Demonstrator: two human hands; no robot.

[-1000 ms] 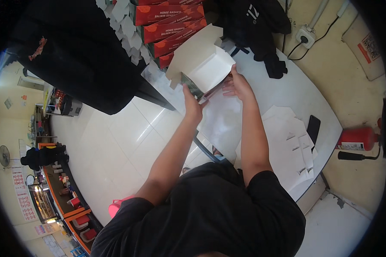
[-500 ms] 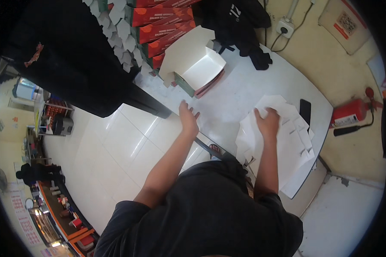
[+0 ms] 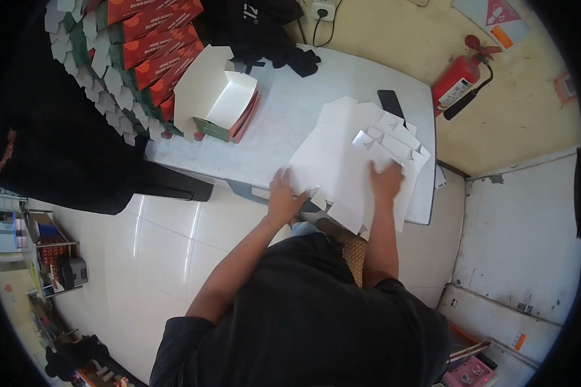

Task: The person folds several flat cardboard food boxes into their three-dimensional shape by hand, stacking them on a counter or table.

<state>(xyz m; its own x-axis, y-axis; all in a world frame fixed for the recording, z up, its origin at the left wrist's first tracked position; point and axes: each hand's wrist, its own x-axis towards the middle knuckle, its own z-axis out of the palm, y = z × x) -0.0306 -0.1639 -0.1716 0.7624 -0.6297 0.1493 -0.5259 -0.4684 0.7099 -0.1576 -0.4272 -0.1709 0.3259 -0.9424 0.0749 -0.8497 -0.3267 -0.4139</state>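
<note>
A flat white carton blank [image 3: 332, 145] lies with its left part over the table and its right part on a pile of similar blanks [image 3: 403, 145] with cut flaps. My right hand [image 3: 386, 184] rests on the white card, thumb and fingers apart, slightly blurred. At the blank's near left corner is my left hand [image 3: 284, 200], its fingers spread and the thumb beside the edge. Whether that thumb touches the card I cannot tell. A folded open box [image 3: 229, 103], white inside and green and red outside, stands farther left on the table.
Stacked red and green boxes [image 3: 155, 58] fill the far left. A black phone [image 3: 390, 103] lies beyond the blanks, and black cloth [image 3: 265, 32] lies at the back of the white table [image 3: 284, 97]. A red fire extinguisher [image 3: 455, 80] is at the right wall.
The view has turned to the right. A blank now reaches out leftward from the pile, with my right hand nearer its close side. My left hand has come to its left edge.
</note>
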